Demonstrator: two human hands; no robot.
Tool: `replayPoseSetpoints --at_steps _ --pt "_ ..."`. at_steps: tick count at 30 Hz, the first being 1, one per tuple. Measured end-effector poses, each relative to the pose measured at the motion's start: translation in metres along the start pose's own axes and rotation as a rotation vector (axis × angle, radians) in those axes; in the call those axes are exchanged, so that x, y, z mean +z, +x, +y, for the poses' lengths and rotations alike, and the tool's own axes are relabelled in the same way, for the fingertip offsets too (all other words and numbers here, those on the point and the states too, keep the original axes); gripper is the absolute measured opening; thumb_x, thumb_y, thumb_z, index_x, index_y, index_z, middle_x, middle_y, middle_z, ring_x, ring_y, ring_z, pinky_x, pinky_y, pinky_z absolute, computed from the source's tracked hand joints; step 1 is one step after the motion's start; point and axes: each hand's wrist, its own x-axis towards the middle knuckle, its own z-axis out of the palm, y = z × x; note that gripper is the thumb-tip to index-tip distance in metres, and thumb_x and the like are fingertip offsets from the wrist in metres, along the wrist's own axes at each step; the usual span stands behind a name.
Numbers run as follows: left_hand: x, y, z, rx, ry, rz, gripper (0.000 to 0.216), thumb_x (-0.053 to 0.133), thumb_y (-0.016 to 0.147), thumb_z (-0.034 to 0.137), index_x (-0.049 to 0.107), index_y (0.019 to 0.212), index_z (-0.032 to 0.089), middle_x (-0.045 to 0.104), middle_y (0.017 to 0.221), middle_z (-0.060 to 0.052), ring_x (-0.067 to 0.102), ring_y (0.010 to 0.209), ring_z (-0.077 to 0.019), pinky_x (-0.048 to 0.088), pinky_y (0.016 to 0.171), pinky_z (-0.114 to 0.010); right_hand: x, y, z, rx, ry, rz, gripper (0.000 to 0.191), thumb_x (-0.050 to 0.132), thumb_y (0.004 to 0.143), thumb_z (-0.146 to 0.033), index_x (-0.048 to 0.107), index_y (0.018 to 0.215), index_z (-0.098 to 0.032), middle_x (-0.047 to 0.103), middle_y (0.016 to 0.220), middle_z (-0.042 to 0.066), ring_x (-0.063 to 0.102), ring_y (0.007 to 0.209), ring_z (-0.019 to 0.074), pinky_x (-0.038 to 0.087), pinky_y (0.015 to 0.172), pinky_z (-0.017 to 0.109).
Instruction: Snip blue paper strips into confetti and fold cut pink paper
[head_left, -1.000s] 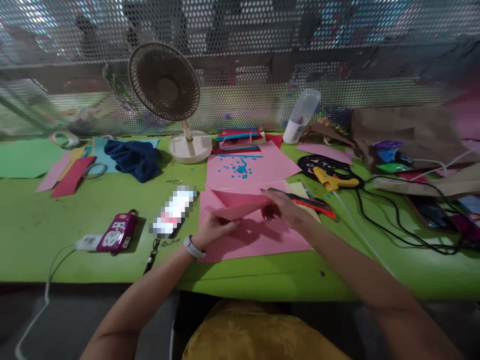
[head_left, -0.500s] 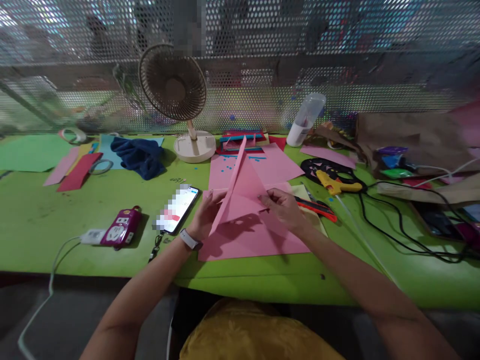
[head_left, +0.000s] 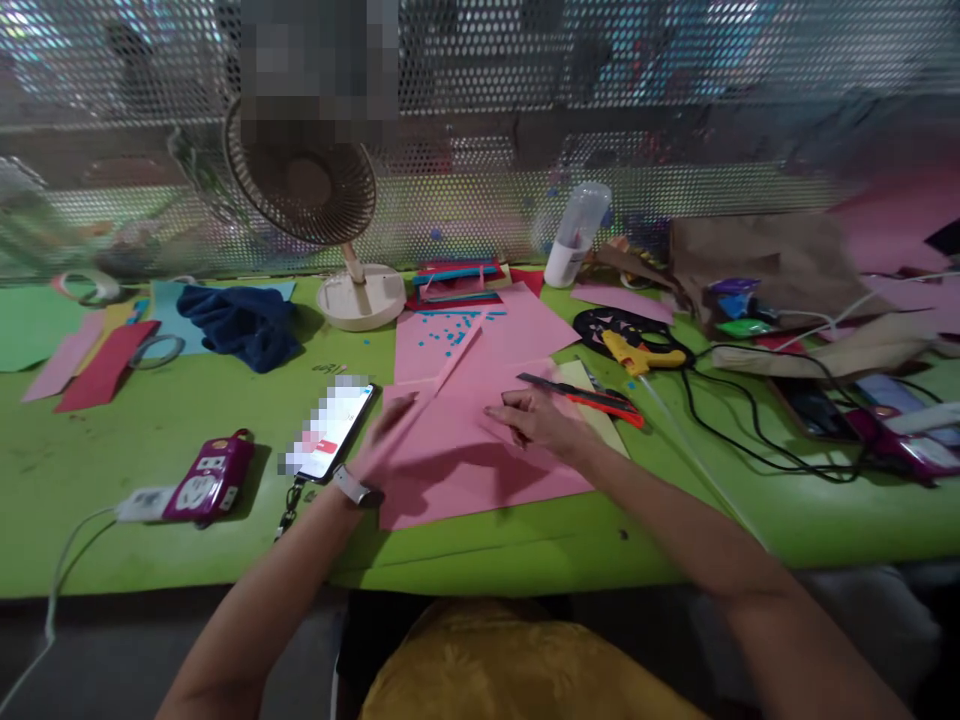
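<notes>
A folded pink paper lies almost flat on a larger pink sheet on the green table. My left hand is blurred by motion. Its fingers look stretched out over the left edge of the fold, and a watch sits on the wrist. My right hand has its fingers curled and pinches the right part of the folded paper. A red and black utility knife lies just beyond my right hand.
A phone lies left of the paper, with a purple power strip further left. Behind stand a desk fan, a blue cloth, stacked coloured papers, a yellow glue gun and black cables.
The folded pink paper, held upright half a second ago, has been lowered onto the sheet. My left hand has slid out to its left edge; my view shifted right.
</notes>
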Motion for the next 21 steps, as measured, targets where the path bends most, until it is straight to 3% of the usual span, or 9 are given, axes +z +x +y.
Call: replayPoseSetpoints --at_steps 4,7,11,14,17,19,21 --pt "0.001 0.002 -0.005 0.032 -0.017 -0.126 0.054 0.07 0.072 0.029 0.058 0.124 0.017 0.071 0.1 -0.01 0.067 0.093 -0.0243 0.053 0.076 -0.032 -0.001 0.009 0.007 -0.032 0.001 0.179 0.045 0.05 0.084 -0.057 0.041 0.057 -0.021 0.044 0.043 -0.007 0.037 0.037 0.0072 0.03 0.041 0.021" --pt "0.002 0.002 -0.012 0.066 0.007 -0.184 0.056 0.072 0.073 0.032 0.055 0.125 0.019 0.069 0.11 -0.013 0.066 0.099 -0.0263 0.053 0.079 -0.034 0.0 0.01 0.008 -0.047 -0.069 0.181 0.045 0.056 0.08 -0.058 0.044 0.058 -0.021 0.049 0.045 -0.005 0.044 0.04 0.0089 0.033 0.042 0.022" --pt "0.006 0.001 -0.017 -0.008 0.082 -0.012 0.043 0.067 0.076 0.047 0.068 0.097 0.009 0.073 0.089 -0.016 0.071 0.081 -0.0278 0.055 0.074 -0.036 0.009 0.005 0.007 -0.076 -0.188 0.139 0.042 0.061 0.079 -0.053 0.049 0.056 -0.019 0.053 0.047 -0.003 0.05 0.046 0.0107 0.034 0.046 0.022" --pt "0.011 -0.001 -0.013 -0.046 0.126 0.168 0.041 0.067 0.075 0.046 0.069 0.099 0.013 0.074 0.084 -0.01 0.071 0.074 -0.0267 0.056 0.07 -0.036 0.011 -0.001 0.003 -0.067 -0.237 0.062 0.043 0.06 0.079 -0.053 0.05 0.055 -0.019 0.055 0.049 -0.002 0.052 0.046 0.0119 0.036 0.045 0.023" --pt "0.013 -0.006 -0.005 -0.046 0.161 0.244 0.037 0.067 0.076 0.042 0.07 0.1 0.014 0.074 0.076 -0.007 0.071 0.071 -0.0254 0.056 0.068 -0.034 -0.012 -0.012 -0.006 0.0 -0.372 0.029 0.037 0.049 0.087 -0.051 0.064 0.077 -0.018 0.062 0.058 0.0 0.056 0.049 0.0144 0.037 0.044 0.024" --pt "0.014 -0.01 -0.001 -0.043 0.183 0.245 0.036 0.067 0.076 0.039 0.07 0.101 0.013 0.073 0.074 -0.008 0.071 0.07 -0.025 0.056 0.068 -0.032 -0.044 -0.023 -0.013 -0.027 -0.6 0.199 0.033 0.049 0.087 -0.046 0.068 0.091 -0.019 0.066 0.065 0.002 0.059 0.055 0.0159 0.04 0.049 0.025" --pt "0.016 -0.013 0.002 -0.052 0.192 0.248 0.038 0.066 0.077 0.037 0.069 0.105 0.011 0.073 0.073 -0.008 0.071 0.07 -0.0248 0.057 0.066 -0.031 -0.083 -0.035 -0.016 -0.014 -0.882 0.38 0.027 0.052 0.087 -0.04 0.069 0.093 -0.02 0.07 0.083 0.005 0.063 0.07 0.0179 0.043 0.059 0.026"
